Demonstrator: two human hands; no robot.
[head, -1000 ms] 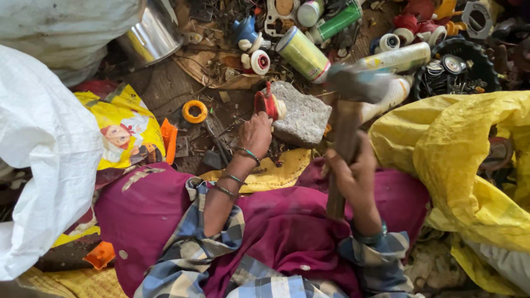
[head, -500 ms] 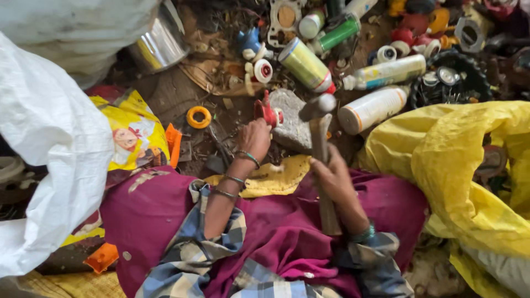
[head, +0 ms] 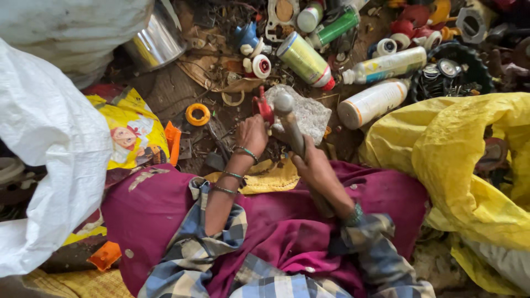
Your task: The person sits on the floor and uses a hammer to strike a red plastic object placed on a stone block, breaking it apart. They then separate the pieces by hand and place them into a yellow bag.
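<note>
My right hand (head: 316, 169) grips the wooden handle of a hammer (head: 289, 122), whose metal head rests low, at the near left edge of a flat grey stone (head: 309, 113). My left hand (head: 252, 134) pinches a small red plastic piece (head: 265, 107) and holds it against the stone's left edge, right beside the hammer head. Bangles ring my left wrist. Both forearms reach out over my maroon cloth-covered lap.
Spray cans (head: 305, 56), white bottles (head: 373, 101), caps and an orange ring (head: 197, 114) litter the dirt beyond the stone. A steel pot (head: 157, 41) stands at the back left. A white sack (head: 47, 149) fills the left, a yellow sack (head: 466, 154) the right.
The hammer has swung down from a raised position to the stone beside the red piece. My left hand has kept the red piece at the stone.
</note>
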